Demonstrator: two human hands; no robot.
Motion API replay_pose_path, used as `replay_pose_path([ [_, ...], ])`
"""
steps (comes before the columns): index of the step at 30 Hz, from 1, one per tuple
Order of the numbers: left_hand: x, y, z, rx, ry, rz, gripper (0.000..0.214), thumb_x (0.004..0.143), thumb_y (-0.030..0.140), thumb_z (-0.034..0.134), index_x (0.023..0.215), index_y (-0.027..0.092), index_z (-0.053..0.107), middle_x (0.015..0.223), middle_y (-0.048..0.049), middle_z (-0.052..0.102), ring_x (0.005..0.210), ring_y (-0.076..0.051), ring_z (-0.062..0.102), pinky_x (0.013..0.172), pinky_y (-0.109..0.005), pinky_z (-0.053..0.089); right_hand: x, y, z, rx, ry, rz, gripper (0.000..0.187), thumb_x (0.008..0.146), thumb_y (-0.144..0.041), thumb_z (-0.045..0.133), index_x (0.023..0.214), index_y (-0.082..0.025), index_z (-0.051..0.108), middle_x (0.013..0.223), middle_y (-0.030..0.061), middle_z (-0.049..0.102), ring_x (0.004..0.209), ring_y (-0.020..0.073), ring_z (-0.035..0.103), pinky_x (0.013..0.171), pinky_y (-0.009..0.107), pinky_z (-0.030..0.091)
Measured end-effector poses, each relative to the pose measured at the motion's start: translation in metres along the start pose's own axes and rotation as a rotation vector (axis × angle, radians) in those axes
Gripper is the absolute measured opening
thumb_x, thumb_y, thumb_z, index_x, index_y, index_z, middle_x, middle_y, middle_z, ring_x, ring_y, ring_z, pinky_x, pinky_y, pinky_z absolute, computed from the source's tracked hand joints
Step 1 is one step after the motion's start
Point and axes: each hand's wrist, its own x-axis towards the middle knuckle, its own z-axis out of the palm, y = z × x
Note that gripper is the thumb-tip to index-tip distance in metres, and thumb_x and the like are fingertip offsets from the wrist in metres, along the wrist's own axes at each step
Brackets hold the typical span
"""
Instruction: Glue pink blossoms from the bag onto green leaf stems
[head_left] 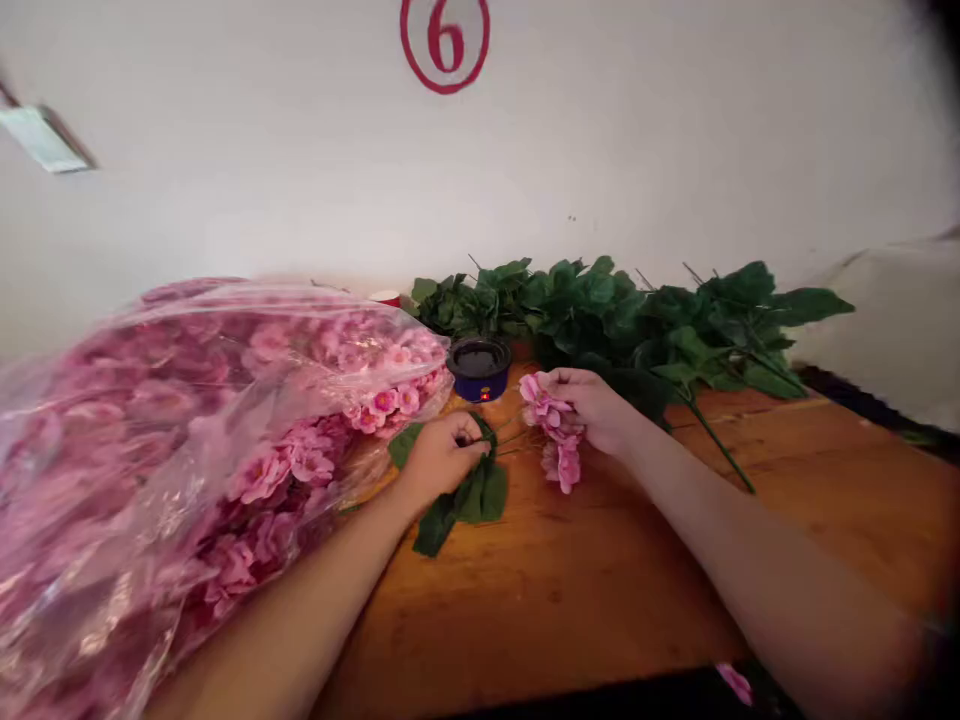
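My left hand (446, 455) is closed around an artificial leaf stem (480, 492), whose green leaves spread below and beside the fingers. In my right hand (592, 408) is a pink artificial flower sprig (553, 420), its blossoms hanging down toward the table. Thin stems run between the two hands, though where they join cannot be made out. Just beyond the hands stands a small dark blue pot (482, 385) with dark contents and a lit red light on its front.
A large clear plastic bag (172, 400) of pink flowers fills the left side. Green leaf stems (600, 300) lie piled along the back of the wooden table (600, 590), one stem pointing forward. A pink petal (735, 684) lies below the front edge. Behind is a white wall (300, 150).
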Motion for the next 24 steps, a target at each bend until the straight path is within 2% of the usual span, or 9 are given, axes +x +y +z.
replay_pose_path([
  [3,0.0020,-0.0002,0.0014,-0.014,-0.004,0.006,0.014,0.072,0.020,0.063,0.065,0.015,0.051,0.060,0.0042,0.051,0.057,-0.008,0.043,0.055,-0.021,0.032,-0.0001,-0.0011,-0.0004,0.007,0.002,0.009,0.034,0.065,-0.037,0.080,0.070,-0.016,0.054,0.046,-0.0053,0.047,0.034,0.0031,0.033,0.033,0.017,0.012],
  [8,0.0025,0.0001,0.0010,-0.006,-0.002,0.017,0.014,0.072,0.021,0.063,0.066,0.015,0.052,0.060,0.0039,0.051,0.057,-0.008,0.044,0.054,-0.020,0.032,0.0003,-0.0020,-0.0020,-0.015,-0.004,0.021,0.033,0.067,-0.037,0.078,0.067,-0.016,0.053,0.042,-0.0072,0.041,0.032,0.0010,0.023,0.033,0.018,0.011],
  [24,-0.0003,0.0033,0.0007,0.029,0.019,0.024,0.013,0.072,0.020,0.063,0.066,0.015,0.052,0.060,0.0037,0.052,0.056,-0.008,0.044,0.054,-0.020,0.033,-0.0007,-0.0043,-0.0033,-0.056,-0.036,0.075,0.022,0.068,-0.028,0.074,0.071,-0.016,0.055,0.043,-0.0062,0.044,0.034,0.0011,0.020,0.035,0.018,0.010],
])
